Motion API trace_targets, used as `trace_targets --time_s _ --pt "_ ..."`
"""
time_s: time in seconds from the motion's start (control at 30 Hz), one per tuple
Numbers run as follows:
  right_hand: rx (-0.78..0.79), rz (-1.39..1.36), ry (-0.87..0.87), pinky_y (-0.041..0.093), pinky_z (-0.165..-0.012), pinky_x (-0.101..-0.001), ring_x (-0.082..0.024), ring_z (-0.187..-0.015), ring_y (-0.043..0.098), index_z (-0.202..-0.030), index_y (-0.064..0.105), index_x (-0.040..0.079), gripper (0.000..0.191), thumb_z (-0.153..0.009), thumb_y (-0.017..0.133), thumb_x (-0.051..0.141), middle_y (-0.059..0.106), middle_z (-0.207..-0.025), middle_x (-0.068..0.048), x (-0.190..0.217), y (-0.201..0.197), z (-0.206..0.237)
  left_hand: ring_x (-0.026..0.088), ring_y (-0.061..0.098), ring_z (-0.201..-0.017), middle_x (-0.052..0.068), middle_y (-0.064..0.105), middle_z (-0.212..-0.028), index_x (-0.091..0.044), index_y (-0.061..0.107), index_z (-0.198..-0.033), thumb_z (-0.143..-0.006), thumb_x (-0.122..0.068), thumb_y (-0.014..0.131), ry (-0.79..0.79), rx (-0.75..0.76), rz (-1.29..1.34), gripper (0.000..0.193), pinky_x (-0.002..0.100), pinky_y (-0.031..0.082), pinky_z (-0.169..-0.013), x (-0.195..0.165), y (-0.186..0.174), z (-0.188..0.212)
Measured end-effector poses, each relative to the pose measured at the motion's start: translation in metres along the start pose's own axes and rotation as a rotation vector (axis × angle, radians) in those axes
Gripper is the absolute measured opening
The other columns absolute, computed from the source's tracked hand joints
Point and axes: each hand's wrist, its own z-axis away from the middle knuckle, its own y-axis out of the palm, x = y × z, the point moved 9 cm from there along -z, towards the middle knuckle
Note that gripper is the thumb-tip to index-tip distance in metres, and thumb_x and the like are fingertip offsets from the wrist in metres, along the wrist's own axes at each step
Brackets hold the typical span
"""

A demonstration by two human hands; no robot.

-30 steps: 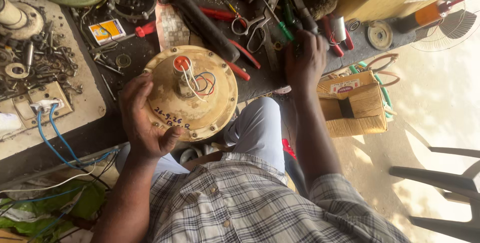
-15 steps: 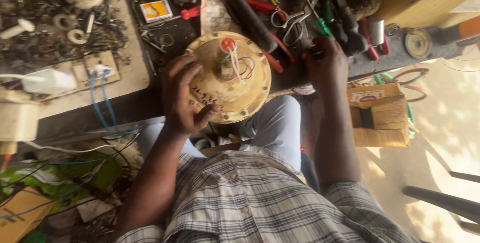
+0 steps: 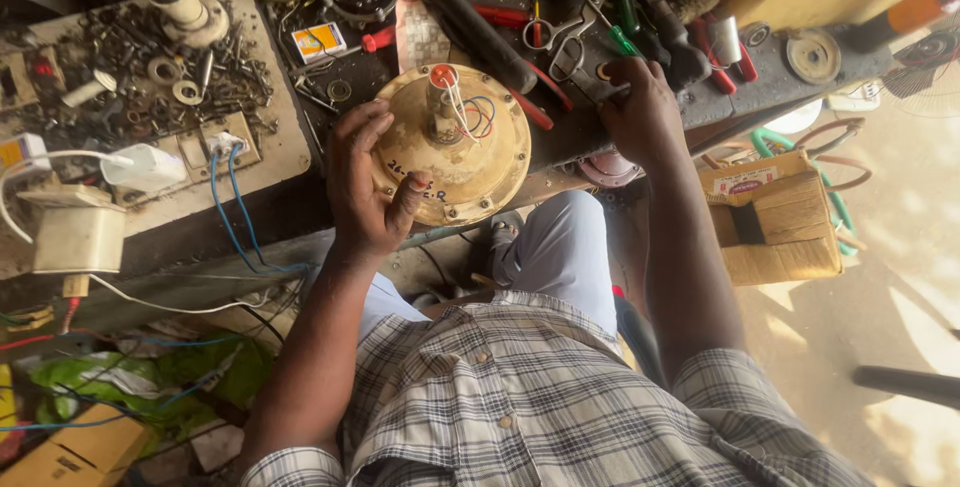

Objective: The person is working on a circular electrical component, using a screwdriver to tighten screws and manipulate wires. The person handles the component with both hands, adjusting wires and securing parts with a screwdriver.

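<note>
Fingers of the left hand [image 3: 368,187] curl around the rim of the round cream motor housing [image 3: 455,147], which sits at the near edge of the worktop [image 3: 300,197]. Just beyond the housing, the right hand [image 3: 640,112] closes on a green-handled screwdriver [image 3: 622,39].

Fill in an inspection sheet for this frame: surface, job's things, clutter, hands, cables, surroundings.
Surface: dark workbench, crowded.
Job's things: round cream fan motor housing at bench edge, coloured wires from its hub.
Clutter: scissors, green screwdriver, pile of screws and washers.
Hands: left hand grips the housing rim; right hand rests among tools.
Cables: blue wires hang off the left board.
Surroundings: cardboard box on floor.
</note>
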Motion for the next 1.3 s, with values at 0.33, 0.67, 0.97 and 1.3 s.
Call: trace_targets --time_s 0.33,0.67,0.97,1.3 --pt "0.098 -0.080 -0.079 0.055 -0.093 -0.0425 -0.037 -0.111 0.067 -0.125 0.063 0.005 0.044 -0.081 0.072 0.004 0.064 -0.120 -0.017 0.005 -0.008 0.011 0.030 0.055 -0.132 0.010 0.064 -0.133 -0.007 0.066 -0.127 -0.101 -0.024 0.073 0.394 0.447 -0.368 0.031 0.047 0.041 -0.111 -0.079 0.043 -0.069" --pt "0.107 0.180 -0.209 0.049 -0.096 -0.0467 -0.039 -0.113 0.057 -0.119 0.069 0.010 0.045 -0.078 0.084 0.020 0.062 -0.115 -0.015 0.006 -0.007 0.054 0.027 0.060 -0.109 0.006 0.068 -0.104 -0.019 0.080 -0.102 -0.095 -0.012 0.054 0.292 0.988 -0.629 0.027 0.048 0.041 -0.098 -0.051 0.117 -0.092" --pt "-0.055 0.202 -0.163 0.049 -0.103 -0.0459 -0.038 -0.120 0.061 -0.131 0.067 0.007 0.038 -0.093 0.066 0.004 0.068 -0.126 -0.015 -0.007 -0.023 0.087 0.025 0.062 -0.107 0.002 0.069 -0.099 -0.020 0.081 -0.093 -0.090 -0.014 0.061 0.321 1.162 -0.771 0.021 0.047 0.044 -0.095 -0.037 0.138 -0.084" --pt "0.005 -0.877 0.165 0.054 -0.096 -0.0315 -0.017 -0.107 0.066 -0.135 0.059 0.001 0.033 -0.102 0.060 0.003 0.070 -0.116 -0.010 -0.041 -0.022 0.110 0.025 0.064 -0.102 0.003 0.069 -0.097 -0.019 0.080 -0.091 -0.088 -0.014 0.062 0.373 1.132 -0.732 0.019 0.046 0.046 -0.093 -0.032 0.136 -0.087"
